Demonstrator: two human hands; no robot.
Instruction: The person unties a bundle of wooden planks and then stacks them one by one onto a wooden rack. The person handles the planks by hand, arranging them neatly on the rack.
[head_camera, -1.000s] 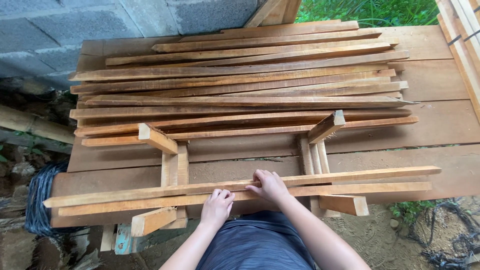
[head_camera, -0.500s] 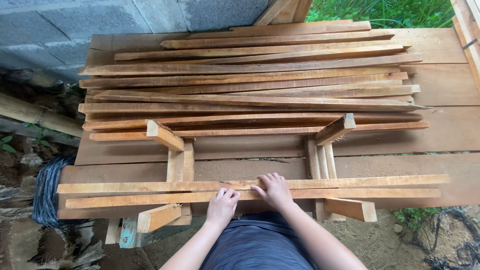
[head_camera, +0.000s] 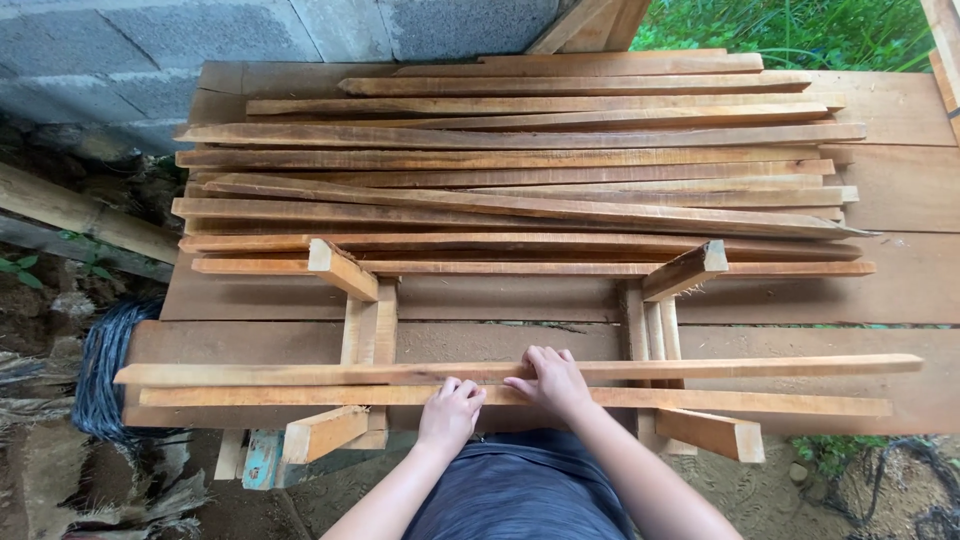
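Two long thin wooden slats lie side by side across two small wooden cradles on a plank table (head_camera: 500, 340). My right hand (head_camera: 550, 380) rests flat on the far slat (head_camera: 760, 366), fingers spread over it. My left hand (head_camera: 450, 412) presses on the near slat (head_camera: 780, 402) with curled fingers. Neither hand lifts a slat. The left cradle (head_camera: 362, 330) and the right cradle (head_camera: 660, 325) each have angled end blocks.
A pile of several long slats (head_camera: 520, 175) covers the far half of the table. A grey block wall (head_camera: 200, 40) stands behind. A coil of dark wire (head_camera: 100, 370) hangs at the left. Grass (head_camera: 790, 30) shows at the top right.
The view has shifted slightly; both hands stay on the two near slats, with the right hand moved a little toward the centre.
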